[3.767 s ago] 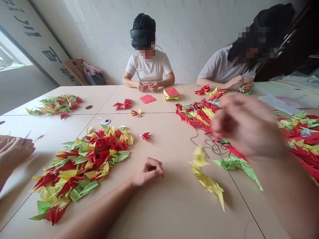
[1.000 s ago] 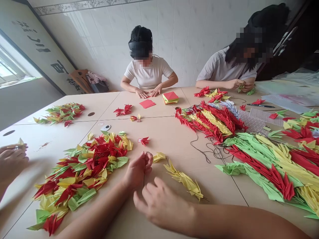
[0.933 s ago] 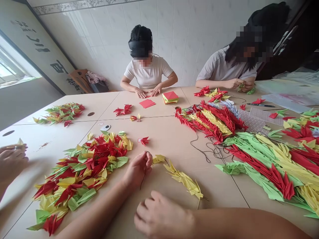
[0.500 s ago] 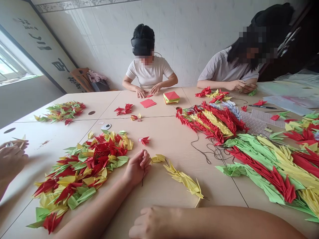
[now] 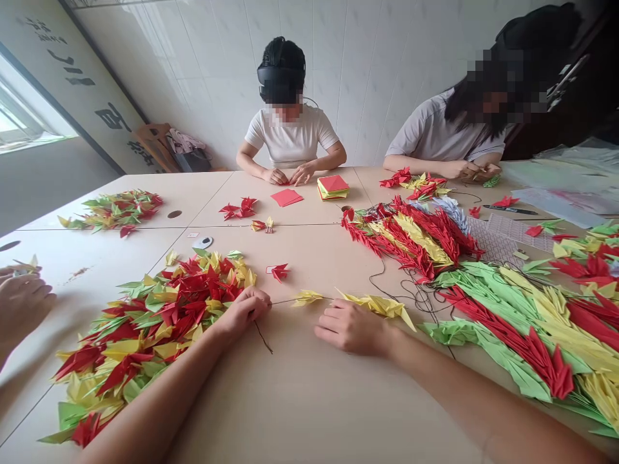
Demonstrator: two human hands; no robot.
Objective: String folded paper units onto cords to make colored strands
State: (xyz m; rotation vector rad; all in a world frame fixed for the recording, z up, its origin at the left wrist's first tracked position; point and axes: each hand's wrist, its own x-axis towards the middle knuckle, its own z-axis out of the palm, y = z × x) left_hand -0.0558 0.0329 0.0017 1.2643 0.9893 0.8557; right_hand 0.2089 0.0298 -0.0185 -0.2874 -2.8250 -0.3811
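Observation:
My left hand (image 5: 247,312) is closed on a dark string (image 5: 264,336), whose loose end hangs below the fingers. From that hand the string runs nearly straight right through a single yellow folded paper crane (image 5: 307,298). Further along it, several yellow cranes are packed into a strand (image 5: 382,305). Curled around the near end of this strand is my right hand (image 5: 351,327); its thumb and fingertips are hidden. A loose pile of red, yellow and green paper cranes (image 5: 169,316) lies beside my left hand and forearm.
Finished crane strands (image 5: 512,328) cover the right side, with black string (image 5: 416,290) tangled beside them. Two people sit across the table (image 5: 309,393), near a stack of square paper (image 5: 333,187). Another person's hand (image 5: 24,296) is at the left edge. A smaller crane pile (image 5: 120,209) lies back left.
My right hand has moved up and forward from the table's near edge onto the yellow strand. My left hand has shifted slightly left, and the string between them is straighter.

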